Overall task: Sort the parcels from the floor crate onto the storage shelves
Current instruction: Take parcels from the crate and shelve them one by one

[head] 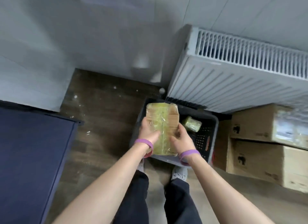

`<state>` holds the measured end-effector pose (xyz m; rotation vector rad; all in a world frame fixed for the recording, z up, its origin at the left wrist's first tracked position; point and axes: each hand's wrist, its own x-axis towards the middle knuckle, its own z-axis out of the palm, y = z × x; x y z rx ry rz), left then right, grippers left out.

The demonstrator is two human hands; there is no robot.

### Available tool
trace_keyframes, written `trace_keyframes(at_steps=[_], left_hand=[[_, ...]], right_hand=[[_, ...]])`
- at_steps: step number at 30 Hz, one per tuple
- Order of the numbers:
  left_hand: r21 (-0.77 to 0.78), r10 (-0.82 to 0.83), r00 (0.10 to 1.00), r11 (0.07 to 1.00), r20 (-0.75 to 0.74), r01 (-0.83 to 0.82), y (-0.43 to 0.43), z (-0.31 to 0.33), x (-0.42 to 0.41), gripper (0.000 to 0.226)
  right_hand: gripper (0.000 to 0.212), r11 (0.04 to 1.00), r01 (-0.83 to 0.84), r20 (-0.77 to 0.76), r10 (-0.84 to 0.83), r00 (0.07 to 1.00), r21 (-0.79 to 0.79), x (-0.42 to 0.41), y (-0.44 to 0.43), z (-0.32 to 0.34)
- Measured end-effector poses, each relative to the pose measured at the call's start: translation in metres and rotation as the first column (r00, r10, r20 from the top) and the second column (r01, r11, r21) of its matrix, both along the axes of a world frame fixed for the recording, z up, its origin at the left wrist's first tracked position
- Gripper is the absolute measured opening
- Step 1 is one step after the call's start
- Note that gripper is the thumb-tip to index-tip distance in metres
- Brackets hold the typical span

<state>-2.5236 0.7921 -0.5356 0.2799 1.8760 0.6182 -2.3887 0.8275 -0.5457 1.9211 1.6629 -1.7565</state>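
A flat cardboard parcel (pixel 162 118) wrapped in yellowish tape is held above the dark floor crate (pixel 215 128). My left hand (pixel 148 132) grips its left edge, and my right hand (pixel 180 138) grips its right edge near the lower corner. A smaller taped parcel (pixel 191 123) lies inside the crate, to the right of the held one. The crate stands on the wooden floor just in front of my feet.
A white radiator (pixel 241 70) hangs on the wall right behind the crate. Two stacked cardboard boxes (pixel 260 140) stand to the right. A dark blue cabinet (pixel 33 148) fills the left side. Bare wooden floor (pixel 103 115) lies between the cabinet and the crate.
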Motion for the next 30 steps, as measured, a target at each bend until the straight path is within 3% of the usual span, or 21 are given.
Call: trace_keyframes(at_steps=[3, 7, 11, 18, 23, 27, 30], left_hand=[[0.088, 0.046, 0.999, 0.995, -0.028, -0.044, 0.008, 0.102, -0.005, 0.055], [0.132, 0.093, 0.993, 0.988, -0.077, -0.083, 0.014, 0.197, -0.004, 0.087], [0.205, 0.137, 0.979, 0.973, -0.149, -0.105, 0.019, 0.264, -0.007, 0.117], [0.426, 0.246, 0.961, 0.888, -0.125, -0.172, 0.036, 0.352, -0.024, 0.134], [0.586, 0.233, 0.973, 0.788, -0.001, -0.188, 0.027, 0.384, -0.044, 0.129], [0.677, 0.178, 0.972, 0.697, 0.152, -0.234, 0.021, 0.399, -0.058, 0.096], [0.736, 0.096, 0.981, 0.649, 0.171, -0.192, 0.019, 0.410, -0.065, 0.079]], right_hand=[[0.062, 0.994, -0.023, -0.060, 0.030, 0.998, 0.108, -0.006, 0.011, 0.104], [0.056, 0.966, -0.052, -0.110, 0.082, 0.991, 0.255, -0.013, 0.023, 0.208], [0.062, 0.921, -0.070, -0.190, 0.153, 0.970, 0.382, -0.015, 0.029, 0.282], [0.064, 0.754, -0.135, -0.188, 0.327, 0.926, 0.643, -0.027, 0.037, 0.369], [0.056, 0.654, -0.116, -0.249, 0.438, 0.863, 0.748, -0.030, 0.033, 0.400], [0.046, 0.772, 0.077, -0.512, 0.339, 0.789, 0.630, -0.030, 0.039, 0.413], [0.053, 0.802, 0.132, -0.553, 0.273, 0.787, 0.583, -0.034, 0.046, 0.418]])
